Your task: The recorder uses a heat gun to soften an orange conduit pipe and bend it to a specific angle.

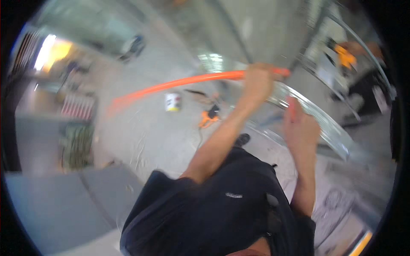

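Observation:
My left hand [257,83] grips a long orange tube or bar [179,81] near its right end; the bar reaches left across the view, its far end blurred. A silver metal channel [329,128] runs diagonally beneath and beside my hands. My right hand [301,126] is closed on a small red object [292,109], blurred, beside that channel and lower right of my left hand.
A white tub [172,102] and an orange-and-black tool [209,117] lie on the grey floor. A metal frame [354,36] with a yellow tool [344,55] stands upper right. Grey panels [60,205] lie lower left; assorted items [77,106] line the left side.

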A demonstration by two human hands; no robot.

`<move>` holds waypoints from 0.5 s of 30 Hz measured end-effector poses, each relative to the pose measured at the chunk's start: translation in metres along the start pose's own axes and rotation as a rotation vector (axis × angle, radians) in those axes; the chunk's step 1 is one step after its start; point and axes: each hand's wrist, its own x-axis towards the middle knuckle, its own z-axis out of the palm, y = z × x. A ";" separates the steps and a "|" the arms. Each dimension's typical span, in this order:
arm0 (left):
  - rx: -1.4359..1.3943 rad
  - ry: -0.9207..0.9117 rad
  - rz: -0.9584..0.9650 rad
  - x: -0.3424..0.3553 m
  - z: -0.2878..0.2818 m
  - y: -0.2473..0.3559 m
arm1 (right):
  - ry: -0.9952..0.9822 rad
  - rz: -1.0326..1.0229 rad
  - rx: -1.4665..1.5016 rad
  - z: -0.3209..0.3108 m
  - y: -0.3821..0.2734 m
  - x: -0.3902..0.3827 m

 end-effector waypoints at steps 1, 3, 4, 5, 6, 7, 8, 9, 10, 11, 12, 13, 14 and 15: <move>-0.019 -0.001 -0.033 0.004 -0.004 0.015 | -0.021 0.013 -0.060 0.000 0.002 0.009; -0.024 -0.033 -0.066 0.006 -0.022 0.029 | 0.006 -0.005 0.065 0.011 0.004 0.026; 0.017 -0.002 -0.087 0.004 -0.023 0.024 | 0.011 -0.056 0.085 0.012 0.000 0.025; 0.020 0.021 -0.093 0.002 -0.025 0.018 | 0.017 -0.055 0.117 0.011 0.000 0.013; 0.001 0.034 -0.089 0.002 -0.022 0.018 | 0.019 -0.031 0.136 0.008 0.003 0.004; 0.016 0.054 -0.098 0.002 -0.019 0.018 | 0.024 -0.057 0.139 0.004 0.003 0.005; 0.019 0.018 -0.108 0.000 -0.018 0.019 | -0.057 -0.010 0.141 -0.003 0.003 0.003; 0.020 -0.018 -0.117 -0.002 -0.019 0.018 | -0.138 0.038 0.141 -0.006 0.001 0.004; 0.027 -0.016 -0.124 -0.002 -0.020 0.014 | -0.141 0.028 0.144 0.004 -0.002 0.017; 0.007 -0.040 -0.131 0.002 -0.021 0.019 | -0.076 -0.021 0.091 0.016 0.001 0.035; 0.005 -0.050 -0.148 0.006 -0.024 0.015 | -0.009 -0.093 0.046 0.022 -0.005 0.050; 0.014 -0.040 -0.149 0.006 -0.024 0.012 | -0.046 -0.094 -0.002 0.009 -0.011 0.042; 0.030 -0.037 -0.142 0.002 -0.022 0.011 | -0.039 -0.105 0.002 0.008 -0.008 0.028; 0.034 -0.043 -0.131 0.000 -0.021 0.015 | 0.007 -0.076 0.072 0.005 -0.001 0.008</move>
